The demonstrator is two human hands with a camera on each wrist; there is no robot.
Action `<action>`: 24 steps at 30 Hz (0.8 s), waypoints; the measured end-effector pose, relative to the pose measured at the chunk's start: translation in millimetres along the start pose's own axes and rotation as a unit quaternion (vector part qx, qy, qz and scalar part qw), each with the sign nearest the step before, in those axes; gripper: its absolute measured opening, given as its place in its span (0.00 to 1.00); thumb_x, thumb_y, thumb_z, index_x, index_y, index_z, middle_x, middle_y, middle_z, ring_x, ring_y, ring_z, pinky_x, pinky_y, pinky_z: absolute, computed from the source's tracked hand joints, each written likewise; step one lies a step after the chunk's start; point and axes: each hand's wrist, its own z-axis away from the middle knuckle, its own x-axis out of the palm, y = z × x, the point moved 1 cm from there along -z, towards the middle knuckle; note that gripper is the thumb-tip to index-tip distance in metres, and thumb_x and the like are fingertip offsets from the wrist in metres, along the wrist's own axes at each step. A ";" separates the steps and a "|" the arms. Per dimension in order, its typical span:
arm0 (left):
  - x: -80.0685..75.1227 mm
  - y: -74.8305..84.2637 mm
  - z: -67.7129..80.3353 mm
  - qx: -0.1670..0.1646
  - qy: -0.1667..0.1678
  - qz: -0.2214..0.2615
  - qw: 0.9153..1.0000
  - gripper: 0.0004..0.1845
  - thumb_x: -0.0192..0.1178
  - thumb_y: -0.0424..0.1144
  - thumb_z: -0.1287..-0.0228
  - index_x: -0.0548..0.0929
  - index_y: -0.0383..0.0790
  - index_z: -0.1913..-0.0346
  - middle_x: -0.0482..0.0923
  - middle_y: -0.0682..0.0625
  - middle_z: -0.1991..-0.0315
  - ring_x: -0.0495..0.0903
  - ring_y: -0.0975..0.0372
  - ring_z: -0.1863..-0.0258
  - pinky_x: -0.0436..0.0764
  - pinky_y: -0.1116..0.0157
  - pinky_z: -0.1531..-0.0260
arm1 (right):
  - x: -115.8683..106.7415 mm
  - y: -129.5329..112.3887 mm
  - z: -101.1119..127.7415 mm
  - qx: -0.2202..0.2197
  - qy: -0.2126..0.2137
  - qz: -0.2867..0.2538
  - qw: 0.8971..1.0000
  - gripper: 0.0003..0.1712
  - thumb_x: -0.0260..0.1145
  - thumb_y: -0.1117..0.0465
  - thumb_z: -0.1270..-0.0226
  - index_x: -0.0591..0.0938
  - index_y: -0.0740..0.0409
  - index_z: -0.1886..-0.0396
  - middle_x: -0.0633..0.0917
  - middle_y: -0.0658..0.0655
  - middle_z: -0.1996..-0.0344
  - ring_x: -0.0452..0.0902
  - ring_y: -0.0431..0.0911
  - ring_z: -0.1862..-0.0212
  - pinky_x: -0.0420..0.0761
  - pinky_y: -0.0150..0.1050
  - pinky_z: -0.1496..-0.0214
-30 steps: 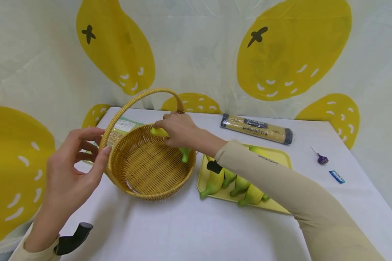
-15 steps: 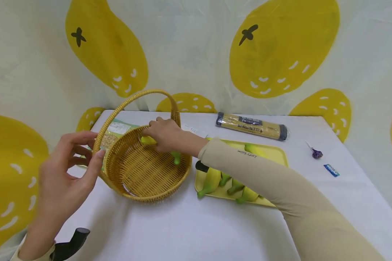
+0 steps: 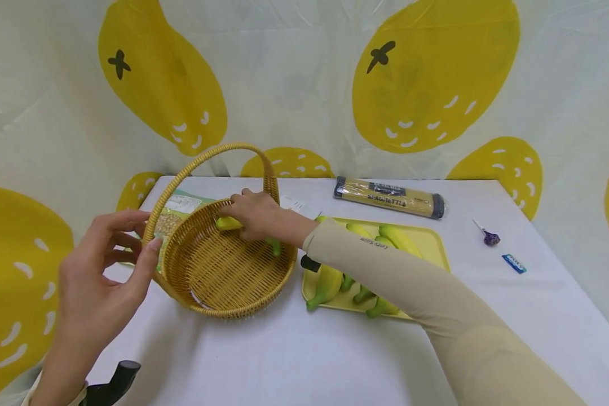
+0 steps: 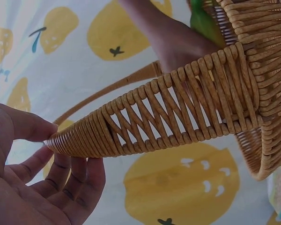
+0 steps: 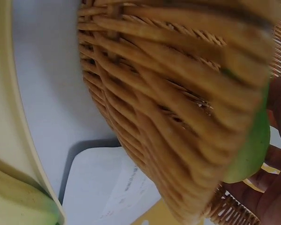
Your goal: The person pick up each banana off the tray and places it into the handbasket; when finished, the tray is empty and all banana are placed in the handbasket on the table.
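The right hand (image 3: pixel 256 214) reaches over the rim of the round woven wicker basket (image 3: pixel 223 270) and curls its fingers around a yellow banana with a green stem (image 3: pixel 228 224), which lies inside at the basket's 1 o'clock wall; the hand covers most of the fruit. The left hand (image 3: pixel 101 276) holds nothing, its fingers relaxed, with the thumb tip on the rim at 9 o'clock. A green-printed packet (image 3: pixel 175 208) is half hidden behind the basket, its print too small to read. At 3 o'clock a flat yellow tray (image 3: pixel 428 239) holds more bananas, partly under the beige sleeve (image 3: pixel 411 282). The long pasta packet (image 3: pixel 388 197) probably reads "SPAGHETTI". All stand on a white tablecloth (image 3: pixel 304 361) before a lemon-printed curtain (image 3: pixel 294 84).
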 end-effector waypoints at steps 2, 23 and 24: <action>-0.2 0.9 0.5 -0.001 0.000 -0.001 1.000 0.25 0.69 0.18 0.41 0.83 0.29 0.39 0.80 0.49 0.56 0.79 0.69 0.65 0.79 0.82 0.59 | 2.3 -1.1 -0.5 -0.001 -0.002 0.004 1.000 0.37 0.70 0.55 0.30 0.74 0.36 0.22 0.79 0.52 0.37 0.74 0.49 0.42 0.82 0.41 0.61; 0.8 -0.1 3.1 0.006 0.014 0.032 0.999 0.24 0.68 0.17 0.42 0.83 0.26 0.40 0.81 0.49 0.56 0.79 0.66 0.66 0.79 0.80 0.59 | 12.9 -4.3 11.1 -0.022 0.014 0.045 0.999 0.31 0.61 0.63 0.24 0.77 0.39 0.25 0.78 0.53 0.38 0.75 0.49 0.42 0.84 0.41 0.66; 1.1 -0.1 2.8 0.006 0.016 0.035 0.999 0.24 0.67 0.17 0.42 0.83 0.26 0.41 0.81 0.49 0.56 0.79 0.66 0.66 0.79 0.80 0.60 | 12.0 -4.1 12.9 -0.028 0.018 0.043 0.999 0.31 0.60 0.64 0.24 0.77 0.39 0.25 0.78 0.53 0.38 0.75 0.49 0.43 0.84 0.41 0.67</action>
